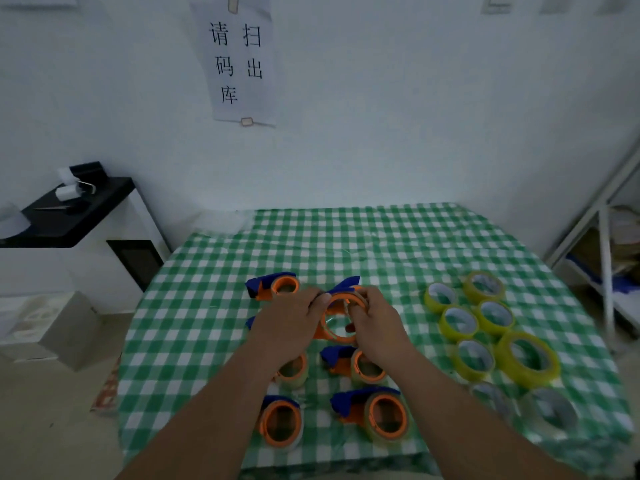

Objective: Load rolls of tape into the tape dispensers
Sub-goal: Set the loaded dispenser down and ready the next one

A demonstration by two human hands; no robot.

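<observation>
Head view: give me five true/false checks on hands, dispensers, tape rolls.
1. Both hands hold one dispenser above the table. True: left hand and right hand grip it from either side.
2. The loose yellow rolls lie left of the hands. False: they lie to the right.
3. The tablecloth is red and white. False: it is green and white checked.
4. One dispenser lies beyond the left hand, untouched. True.
5. The dispensers are black. False: they are orange and blue.
</observation>
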